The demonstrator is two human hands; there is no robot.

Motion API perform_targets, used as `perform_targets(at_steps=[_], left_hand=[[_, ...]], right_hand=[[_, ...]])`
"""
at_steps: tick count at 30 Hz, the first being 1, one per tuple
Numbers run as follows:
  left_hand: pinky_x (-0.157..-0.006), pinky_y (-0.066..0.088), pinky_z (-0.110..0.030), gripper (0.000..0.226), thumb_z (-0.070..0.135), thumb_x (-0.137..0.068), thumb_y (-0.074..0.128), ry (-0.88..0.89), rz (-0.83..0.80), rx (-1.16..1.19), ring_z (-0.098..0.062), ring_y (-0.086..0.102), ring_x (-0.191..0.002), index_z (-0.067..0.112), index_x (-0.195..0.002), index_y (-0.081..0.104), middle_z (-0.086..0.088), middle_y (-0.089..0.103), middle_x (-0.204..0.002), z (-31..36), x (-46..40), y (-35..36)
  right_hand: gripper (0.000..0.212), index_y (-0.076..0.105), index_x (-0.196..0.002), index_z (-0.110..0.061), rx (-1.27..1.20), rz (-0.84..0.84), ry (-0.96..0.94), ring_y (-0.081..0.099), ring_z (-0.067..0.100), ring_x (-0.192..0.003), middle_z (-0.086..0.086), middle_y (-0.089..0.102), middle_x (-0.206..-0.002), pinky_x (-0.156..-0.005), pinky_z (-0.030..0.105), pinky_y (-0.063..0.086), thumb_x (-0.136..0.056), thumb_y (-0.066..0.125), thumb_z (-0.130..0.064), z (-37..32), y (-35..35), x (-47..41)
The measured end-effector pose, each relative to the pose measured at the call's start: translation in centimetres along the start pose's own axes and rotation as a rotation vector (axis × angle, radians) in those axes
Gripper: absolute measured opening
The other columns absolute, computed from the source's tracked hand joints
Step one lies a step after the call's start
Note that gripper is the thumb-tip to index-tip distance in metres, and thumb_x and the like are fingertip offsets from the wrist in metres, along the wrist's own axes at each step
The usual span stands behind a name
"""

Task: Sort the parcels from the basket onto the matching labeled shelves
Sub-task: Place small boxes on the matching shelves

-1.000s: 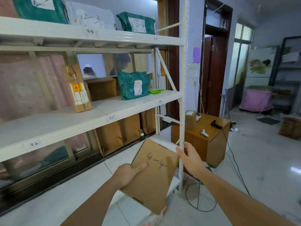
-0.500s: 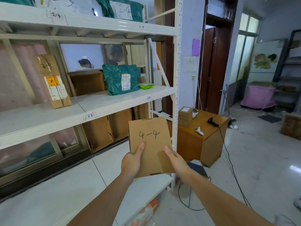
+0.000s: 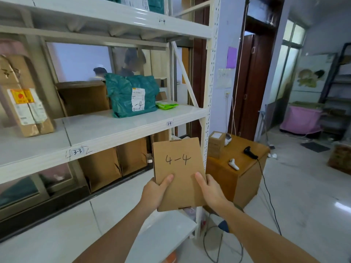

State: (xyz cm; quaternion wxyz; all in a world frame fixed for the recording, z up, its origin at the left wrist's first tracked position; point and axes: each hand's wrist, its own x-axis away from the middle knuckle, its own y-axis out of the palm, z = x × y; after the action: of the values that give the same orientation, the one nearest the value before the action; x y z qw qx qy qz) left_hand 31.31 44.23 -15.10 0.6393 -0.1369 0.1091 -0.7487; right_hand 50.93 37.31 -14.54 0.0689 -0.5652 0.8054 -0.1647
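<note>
Gripping the flat 4-4 box by its lower edge, left hand and right hand risk shelving it under the nearby 3-4 label.

The fingers of the left hand and the right hand lie behind the flat cardboard parcel; only the thumbs show on its face. The parcel covers part of the rack's upright post. On the top shelf the green parcels are cut off by the upper edge, their labels unreadable. The tall brown box at the left edge is blurred and partly out of frame, its handwritten number illegible. The first digit on the green bag cannot be read. The people behind the glass are indistinct. The paper notices on the wall are too small to read
</note>
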Motion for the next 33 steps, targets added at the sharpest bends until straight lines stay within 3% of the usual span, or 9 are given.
perform_targets(at_steps=[3, 6, 14, 21, 23, 27, 30, 33], left_hand=[[-0.068, 0.05, -0.025, 0.066, 0.068, -0.085, 0.064, 0.015, 0.003, -0.012, -0.01, 0.064, -0.091, 0.015, -0.124, 0.062, 0.004, 0.068, -0.104, 0.8, -3.7, 0.4], [-0.063, 0.044, -0.021, 0.062, 0.065, -0.09, 0.061, 0.021, 0.019, -0.059, -0.006, 0.06, -0.086, 0.014, -0.124, 0.061, 0.002, 0.065, -0.103, 1.4, -6.9, 1.6], [-0.081, 0.05, -0.031, 0.064, 0.066, -0.088, 0.062, -0.01, 0.096, -0.084, -0.012, 0.063, -0.092, 0.015, -0.126, 0.063, 0.001, 0.067, -0.108, 1.3, -13.4, 5.8], [-0.074, 0.047, -0.024, 0.062, 0.063, -0.086, 0.066, -0.087, 0.209, -0.026, -0.01, 0.062, -0.094, 0.02, -0.13, 0.058, 0.004, 0.065, -0.112, 1.3, -16.8, 9.7], [-0.079, 0.047, -0.025, 0.061, 0.063, -0.086, 0.068, -0.106, 0.227, -0.004, -0.013, 0.062, -0.099, 0.023, -0.131, 0.056, 0.004, 0.065, -0.116, 0.8, -17.2, 10.2], [-0.079, 0.051, -0.023, 0.055, 0.061, -0.082, 0.073, -0.158, 0.237, 0.075, -0.008, 0.064, -0.102, 0.031, -0.124, 0.055, 0.011, 0.067, -0.114, -1.3, -17.2, 10.1], [-0.085, 0.055, -0.025, 0.054, 0.05, -0.083, 0.078, -0.199, 0.255, 0.141, -0.009, 0.066, -0.105, 0.028, -0.128, 0.059, 0.013, 0.069, -0.115, -4.0, -17.6, 9.5], [-0.091, 0.056, -0.029, 0.058, 0.042, -0.082, 0.083, -0.23, 0.249, 0.129, -0.014, 0.066, -0.11, 0.027, -0.132, 0.057, 0.009, 0.069, -0.12, -6.6, -19.0, 8.3]], right_hand=[[0.045, 0.042, -0.128, -0.032, 0.026, -0.018, -0.051, 0.058, 0.012, -0.107, -0.009, 0.057, -0.12, -0.092, 0.038, 0.051, -0.095, 0.05, -0.062, -0.7, -0.3, -3.6], [0.042, 0.04, -0.126, -0.034, 0.008, -0.015, -0.047, 0.058, 0.012, -0.106, -0.011, 0.056, -0.118, -0.092, 0.039, 0.051, -0.095, 0.052, -0.06, -0.7, -0.5, -6.8], [0.043, 0.04, -0.127, -0.032, 0.004, -0.116, -0.086, 0.058, 0.005, -0.097, -0.017, 0.055, -0.108, -0.076, 0.026, 0.048, -0.097, 0.049, -0.061, 1.5, -2.4, -15.8], [0.048, 0.039, -0.131, -0.032, 0.033, -0.333, -0.123, 0.062, 0.007, -0.103, -0.008, 0.061, -0.119, -0.073, 0.021, 0.049, -0.096, 0.052, -0.061, 3.7, -4.7, -23.7], [0.044, 0.037, -0.13, -0.034, 0.06, -0.415, -0.132, 0.061, 0.007, -0.104, -0.01, 0.06, -0.117, -0.073, 0.019, 0.048, -0.096, 0.053, -0.058, 4.2, -4.9, -25.5], [0.062, 0.039, -0.137, -0.035, 0.098, -0.538, -0.154, 0.062, 0.009, -0.11, -0.012, 0.061, -0.124, -0.085, 0.028, 0.056, -0.088, 0.058, -0.069, 5.9, -3.3, -28.9], [0.063, 0.039, -0.139, -0.032, 0.124, -0.613, -0.152, 0.06, 0.005, -0.107, -0.013, 0.06, -0.125, -0.08, 0.021, 0.051, -0.09, 0.06, -0.064, 7.2, -0.8, -30.4], [0.08, 0.041, -0.142, -0.03, 0.182, -0.644, -0.183, 0.061, 0.007, -0.112, -0.014, 0.062, -0.127, -0.092, 0.029, 0.054, -0.08, 0.063, -0.076, 9.0, 1.6, -32.2]])
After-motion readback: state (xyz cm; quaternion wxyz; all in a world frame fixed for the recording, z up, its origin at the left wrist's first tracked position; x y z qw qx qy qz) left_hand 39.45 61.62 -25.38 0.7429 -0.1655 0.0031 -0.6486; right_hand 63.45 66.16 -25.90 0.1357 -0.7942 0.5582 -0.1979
